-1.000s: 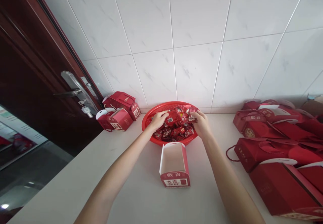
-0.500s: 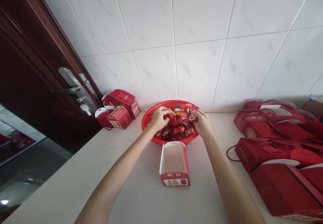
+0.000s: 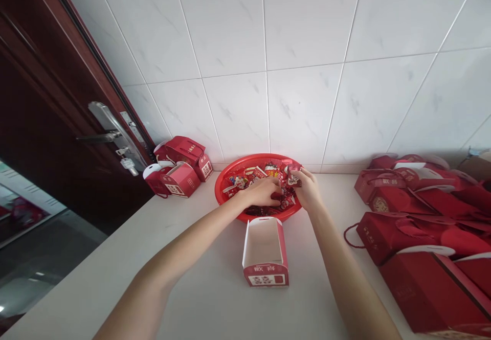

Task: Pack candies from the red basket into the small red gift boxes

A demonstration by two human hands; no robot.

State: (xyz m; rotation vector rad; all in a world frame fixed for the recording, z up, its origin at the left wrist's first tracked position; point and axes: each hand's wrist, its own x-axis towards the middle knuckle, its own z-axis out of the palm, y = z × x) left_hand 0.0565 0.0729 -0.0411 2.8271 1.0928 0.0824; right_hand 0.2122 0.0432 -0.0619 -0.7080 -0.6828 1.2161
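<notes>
An oval red plastic basket (image 3: 226, 167) holds a heap of wrapped candies (image 3: 287, 201), mostly red. My left hand (image 3: 264, 191) reaches into it, palm down, with bent fingers among the candies; whatever its fingertips hold is hidden. At the basket's right side, my right hand (image 3: 308, 189) pinches a dark red wrapped candy (image 3: 294, 175) with white lettering between thumb and fingers. In front of the basket stands a small red gift box (image 3: 266, 270) with its top open. Its white inside shows no candy.
Several red gift boxes (image 3: 182, 179) stand at the left by the wall, beside a dark door (image 3: 57, 99) with keys in its lock. Many more red boxes (image 3: 429, 284) crowd the right of the white table (image 3: 207, 289). A tiled wall (image 3: 299, 110) rises behind.
My left hand has moved right across the basket and lower among the candies, uncovering those at the left. My right hand stays nearly in place with its candy.
</notes>
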